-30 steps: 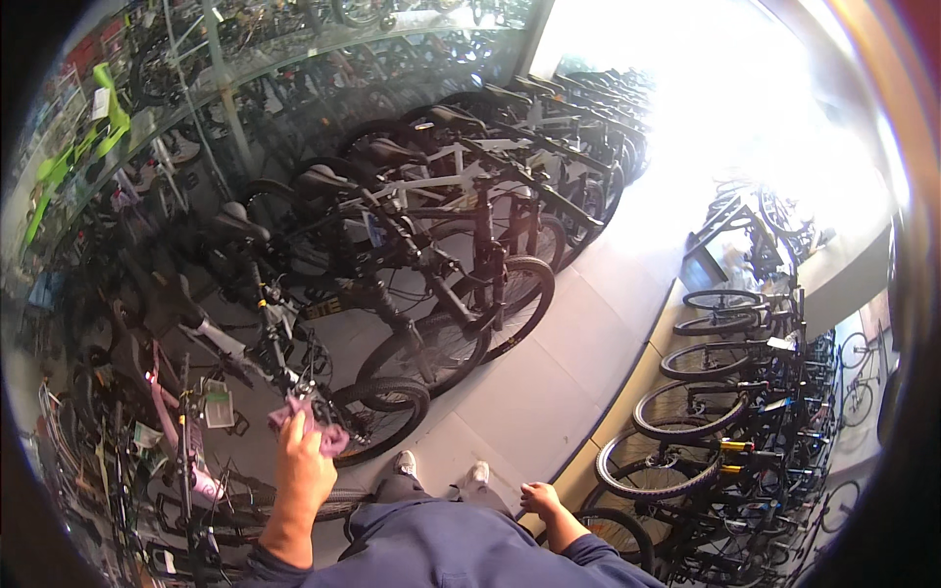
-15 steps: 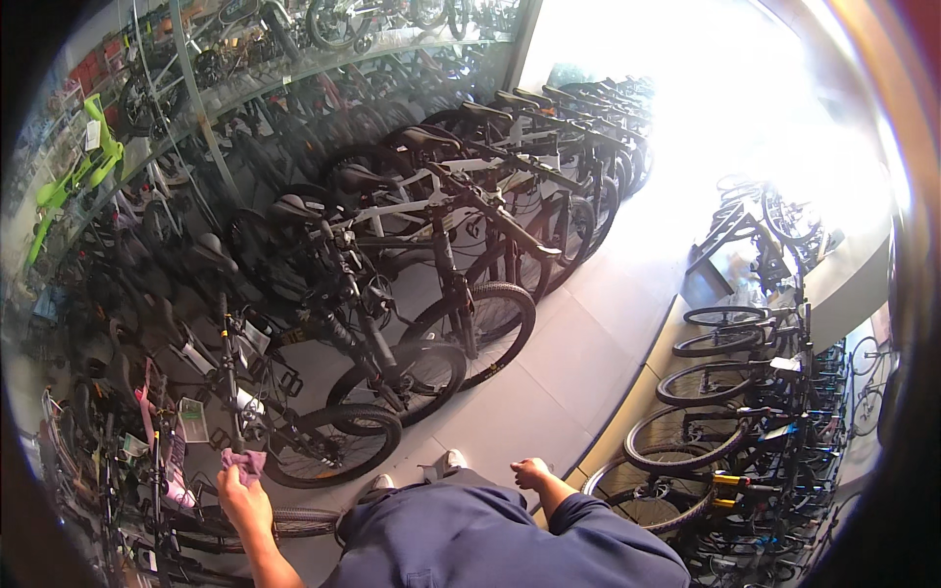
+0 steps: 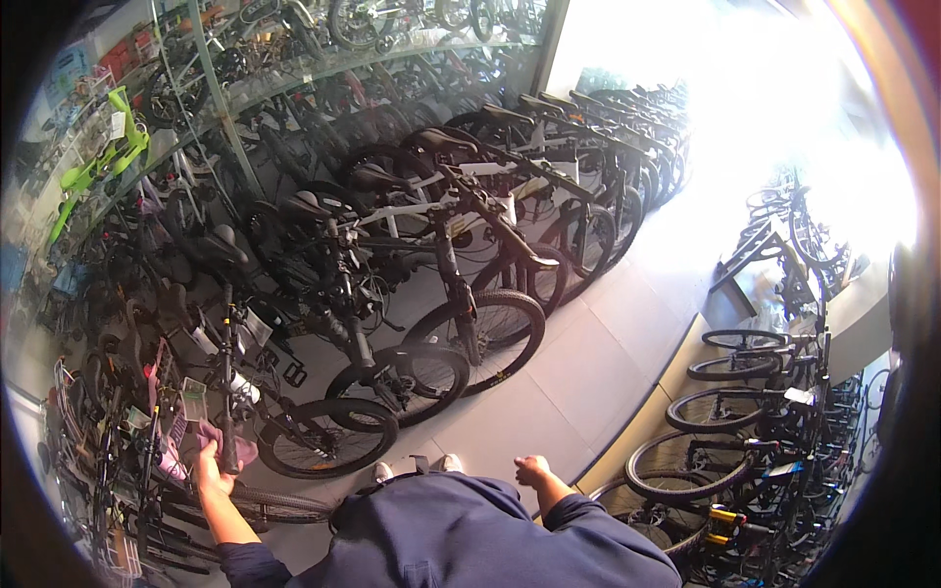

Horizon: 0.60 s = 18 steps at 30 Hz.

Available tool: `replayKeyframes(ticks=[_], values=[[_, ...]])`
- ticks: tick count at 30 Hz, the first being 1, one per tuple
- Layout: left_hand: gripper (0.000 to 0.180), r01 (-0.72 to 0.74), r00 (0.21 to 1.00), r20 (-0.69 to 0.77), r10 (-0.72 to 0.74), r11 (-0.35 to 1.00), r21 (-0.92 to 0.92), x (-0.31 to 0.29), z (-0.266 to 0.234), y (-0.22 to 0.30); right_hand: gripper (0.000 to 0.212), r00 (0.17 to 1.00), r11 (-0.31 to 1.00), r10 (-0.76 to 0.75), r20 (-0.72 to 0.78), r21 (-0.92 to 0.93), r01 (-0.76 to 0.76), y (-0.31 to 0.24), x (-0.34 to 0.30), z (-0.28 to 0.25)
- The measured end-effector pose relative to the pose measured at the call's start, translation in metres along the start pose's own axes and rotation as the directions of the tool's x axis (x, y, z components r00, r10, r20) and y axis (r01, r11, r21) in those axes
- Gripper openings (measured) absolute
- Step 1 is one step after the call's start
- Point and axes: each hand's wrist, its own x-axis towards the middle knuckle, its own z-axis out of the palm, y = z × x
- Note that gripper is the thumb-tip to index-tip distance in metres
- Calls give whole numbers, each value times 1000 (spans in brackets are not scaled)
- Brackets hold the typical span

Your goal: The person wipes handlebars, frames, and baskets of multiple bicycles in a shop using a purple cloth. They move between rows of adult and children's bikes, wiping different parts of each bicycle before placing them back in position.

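The handlebar grip (image 3: 229, 446) seemingly hides part of the pink cloth (image 3: 246, 452).

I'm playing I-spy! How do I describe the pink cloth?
Find the row of bicycles left of the tiled walkway and follow it toward its near end. By a black handlebar, the left hand's grip holds the pink cloth. Unlike the pink bicycle frame to its left, it is crumpled fabric.

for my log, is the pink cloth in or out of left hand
In: the left hand holds the pink cloth, visible beside a handlebar grip.
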Motion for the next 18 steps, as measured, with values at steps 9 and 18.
replayKeyframes(ticks=[9,18], values=[[23,16,1000,25,-7,915,-404,-55,65,-42,27,849,376,-428,310,-793,479,75,-3,49],[48,163,950,290,112,615,-772,-35,75,-80,37,989,981,-9,150,191,-20,14,2,21]])
